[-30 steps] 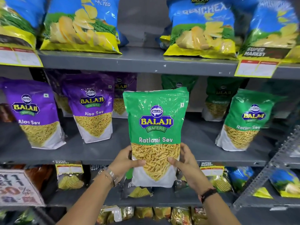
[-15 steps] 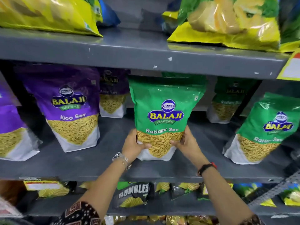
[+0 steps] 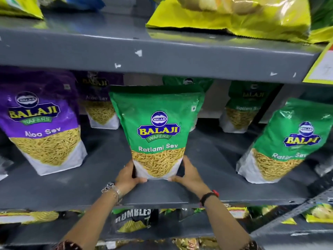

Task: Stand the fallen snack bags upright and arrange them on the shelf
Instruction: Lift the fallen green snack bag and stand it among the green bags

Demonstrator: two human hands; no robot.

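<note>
Left hand [image 3: 128, 175], right hand [image 3: 188, 175] grip Ratlami Sev bag [image 3: 155, 134] base, near shelf [image 3: 162, 193] front edge. Seat base flat, release evenly.

Green Ratlami Sev bag [image 3: 158, 130] hides most of a rear green bag [image 3: 188, 81] and both hands' far fingers. Yellow bag [image 3: 234, 17] up top is cropped by frame edge; rear purple bag [image 3: 100, 103] print is blurred, dim.
</note>
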